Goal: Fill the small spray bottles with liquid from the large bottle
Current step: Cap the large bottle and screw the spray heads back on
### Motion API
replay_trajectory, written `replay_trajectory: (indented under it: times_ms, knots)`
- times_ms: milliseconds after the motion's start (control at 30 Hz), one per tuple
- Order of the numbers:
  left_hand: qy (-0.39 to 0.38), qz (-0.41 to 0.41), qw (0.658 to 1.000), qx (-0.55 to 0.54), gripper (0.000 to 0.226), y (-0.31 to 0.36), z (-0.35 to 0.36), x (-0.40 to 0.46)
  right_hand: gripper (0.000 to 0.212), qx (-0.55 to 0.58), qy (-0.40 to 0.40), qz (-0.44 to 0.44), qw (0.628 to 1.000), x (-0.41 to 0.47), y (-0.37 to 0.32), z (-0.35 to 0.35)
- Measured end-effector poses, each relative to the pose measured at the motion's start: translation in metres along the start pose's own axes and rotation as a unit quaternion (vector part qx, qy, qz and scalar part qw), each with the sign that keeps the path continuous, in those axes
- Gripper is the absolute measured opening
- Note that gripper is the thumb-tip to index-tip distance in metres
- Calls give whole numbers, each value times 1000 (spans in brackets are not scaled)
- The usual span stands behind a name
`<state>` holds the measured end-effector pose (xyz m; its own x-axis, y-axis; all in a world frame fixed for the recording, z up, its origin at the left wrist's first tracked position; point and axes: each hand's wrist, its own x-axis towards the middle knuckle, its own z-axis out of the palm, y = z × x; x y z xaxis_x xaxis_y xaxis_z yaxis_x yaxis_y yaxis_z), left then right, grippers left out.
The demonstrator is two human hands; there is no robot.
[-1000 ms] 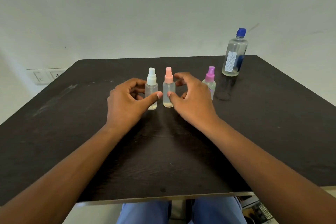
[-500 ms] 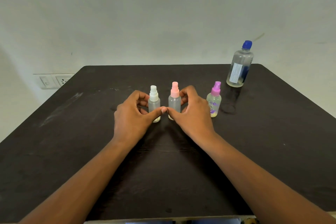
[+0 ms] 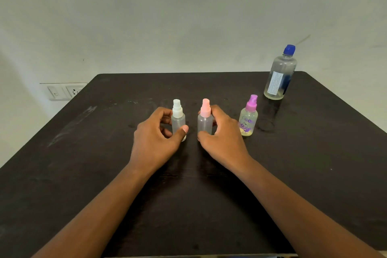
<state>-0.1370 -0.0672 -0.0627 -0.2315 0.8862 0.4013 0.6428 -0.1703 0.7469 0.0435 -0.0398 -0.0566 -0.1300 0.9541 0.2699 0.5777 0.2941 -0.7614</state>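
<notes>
Dark table [image 3: 83,174]: white bottle [image 3: 178,119] gripped by left hand [image 3: 155,142], pink bottle [image 3: 205,120] by right hand [image 3: 224,142]; both upright; large bottle [image 3: 280,73] far right, nearer the right hand.

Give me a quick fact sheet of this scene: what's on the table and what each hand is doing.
surface: dark table
left hand: grips the white-capped spray bottle
right hand: grips the pink-capped spray bottle
untouched: purple-capped spray bottle, standing to their right
source: large bottle, blue cap on, far right corner
caps: all on
</notes>
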Motion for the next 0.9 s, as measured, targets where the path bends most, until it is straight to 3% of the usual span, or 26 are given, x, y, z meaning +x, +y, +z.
replay_trajectory:
  times_ms: [267,533,900]
  knots:
    - [-3,5,1000,-3,42,-1,1,0,48,-79,46,5,996,4,-8,2]
    - [11,-11,1000,-22,37,0,-8,8,55,-9,84,32,996,7,-25,3]
    - [25,-72,997,9,36,-32,-38,103,42,0,80,17,997,93,-70,43]
